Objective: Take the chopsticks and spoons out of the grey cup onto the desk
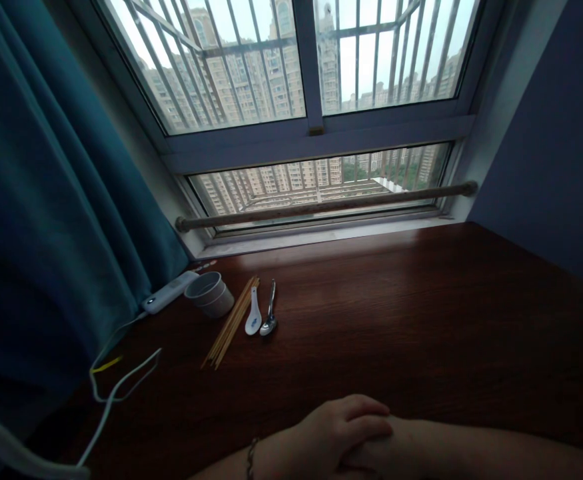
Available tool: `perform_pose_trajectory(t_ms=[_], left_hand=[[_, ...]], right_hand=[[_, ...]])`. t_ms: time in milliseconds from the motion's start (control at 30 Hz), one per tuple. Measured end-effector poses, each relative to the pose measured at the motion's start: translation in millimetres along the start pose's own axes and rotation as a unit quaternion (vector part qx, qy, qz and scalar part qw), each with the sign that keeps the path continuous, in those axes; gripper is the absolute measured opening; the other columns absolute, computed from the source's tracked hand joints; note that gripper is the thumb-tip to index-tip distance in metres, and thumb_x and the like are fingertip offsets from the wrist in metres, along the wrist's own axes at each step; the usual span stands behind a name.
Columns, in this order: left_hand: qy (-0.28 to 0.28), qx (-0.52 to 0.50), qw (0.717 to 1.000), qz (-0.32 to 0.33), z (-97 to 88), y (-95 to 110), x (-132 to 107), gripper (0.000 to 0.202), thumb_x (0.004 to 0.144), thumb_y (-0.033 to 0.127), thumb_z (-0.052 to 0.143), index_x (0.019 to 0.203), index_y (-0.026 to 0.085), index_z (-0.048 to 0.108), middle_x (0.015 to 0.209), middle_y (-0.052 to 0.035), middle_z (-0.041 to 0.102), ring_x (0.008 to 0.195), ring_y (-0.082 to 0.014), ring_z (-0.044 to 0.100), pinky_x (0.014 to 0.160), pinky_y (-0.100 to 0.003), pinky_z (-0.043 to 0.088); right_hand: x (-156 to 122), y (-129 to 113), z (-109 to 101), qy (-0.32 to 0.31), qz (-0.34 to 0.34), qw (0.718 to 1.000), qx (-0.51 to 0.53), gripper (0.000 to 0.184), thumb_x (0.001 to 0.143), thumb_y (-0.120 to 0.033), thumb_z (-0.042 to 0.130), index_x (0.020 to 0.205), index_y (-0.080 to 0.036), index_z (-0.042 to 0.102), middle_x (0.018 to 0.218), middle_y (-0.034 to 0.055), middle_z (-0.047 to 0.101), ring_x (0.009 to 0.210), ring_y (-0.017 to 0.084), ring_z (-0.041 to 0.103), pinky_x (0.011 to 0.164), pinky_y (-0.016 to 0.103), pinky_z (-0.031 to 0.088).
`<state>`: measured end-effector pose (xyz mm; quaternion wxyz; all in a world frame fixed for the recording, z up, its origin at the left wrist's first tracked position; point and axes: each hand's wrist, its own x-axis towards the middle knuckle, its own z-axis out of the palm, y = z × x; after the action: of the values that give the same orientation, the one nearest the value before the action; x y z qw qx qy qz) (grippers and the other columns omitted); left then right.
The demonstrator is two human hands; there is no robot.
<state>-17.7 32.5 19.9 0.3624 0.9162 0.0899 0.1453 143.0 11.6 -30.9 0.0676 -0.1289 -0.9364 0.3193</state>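
At the bottom of the head view, my left hand (344,423), with a dark bracelet on its wrist, rests across my right hand (371,455). The left fingers are stretched over the right hand and wrist, slightly apart, holding no object. Most of the right hand lies under the left, so its fingers are hidden. Farther up the table, a bundle of wooden chopsticks (231,327) lies slanted. Beside it are a white ceramic spoon (254,313) and a shiny metal spoon (270,317). A grey cup (212,297) sits left of the chopsticks. Neither hand touches these things.
A white power strip (170,292) lies by the blue curtain (61,167). White cables (104,417) and a small yellow strip (107,365) are at the left. The brown wooden table (396,320) meets a barred window and a wall at right.
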Motion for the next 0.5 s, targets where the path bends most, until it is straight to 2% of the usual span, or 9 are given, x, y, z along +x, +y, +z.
perform_pose_trajectory(t_ms=[133, 300, 500], left_hand=[[-0.004, 0.0, 1.0, -0.005, 1.3, -1, 0, 0.051, 0.082, 0.039, 0.053, 0.126, 0.018, 0.037, 0.131, -0.0106, 0.04, 0.116, -0.0209, 0.044, 0.097, -0.031, 0.04], [-0.005, -0.001, 1.0, -0.008, 1.3, -1, 0, 0.05, 0.082, 0.039, 0.053, 0.125, 0.018, 0.039, 0.131, -0.0109, 0.04, 0.117, -0.0207, 0.043, 0.097, -0.031, 0.04], [-0.01, -0.008, 1.0, -0.006, 0.4, -1, -1, 0.052, 0.082, 0.038, 0.052, 0.128, 0.019, 0.036, 0.132, -0.0104, 0.039, 0.117, -0.0202, 0.042, 0.098, -0.031, 0.039]], right_hand=[[6, -8, -8, -0.024, 0.02, 0.999, -0.003, 0.033, 0.087, -0.009, 0.039, 0.115, -0.004, 0.056, 0.117, 0.0116, 0.053, 0.111, 0.021, 0.048, 0.099, 0.026, 0.036], [12, -20, -25, -0.055, 0.029, 0.998, 0.011, 0.032, 0.084, -0.003, 0.041, 0.111, 0.001, 0.057, 0.114, 0.014, 0.054, 0.11, 0.023, 0.048, 0.1, 0.027, 0.034], [11, -12, -15, -0.031, 0.007, 0.999, 0.011, 0.033, 0.083, -0.002, 0.043, 0.113, -0.002, 0.056, 0.116, 0.013, 0.053, 0.11, 0.021, 0.049, 0.099, 0.025, 0.035]])
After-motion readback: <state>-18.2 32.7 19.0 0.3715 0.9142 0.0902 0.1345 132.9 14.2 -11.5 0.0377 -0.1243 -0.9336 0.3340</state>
